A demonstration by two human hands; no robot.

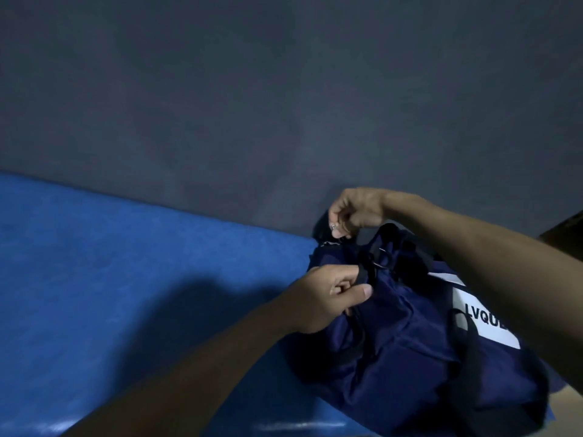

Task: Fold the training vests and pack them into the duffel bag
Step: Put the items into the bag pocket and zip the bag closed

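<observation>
A navy duffel bag (407, 339) with black straps and a white label panel lies on the blue mat at the lower right. My left hand (328, 298) grips the bag's near end, fingers curled round the fabric beside a black strap. My right hand (355, 212) pinches a small metal zipper pull (333, 227) at the bag's far end. A black D-ring (383, 258) sits between the two hands. No vest shows; the inside of the bag is hidden.
The blue mat (142, 272) stretches to the left of the bag. A dark grey wall (284, 89) rises right behind it. A strip of tan floor (564, 402) shows at the lower right corner.
</observation>
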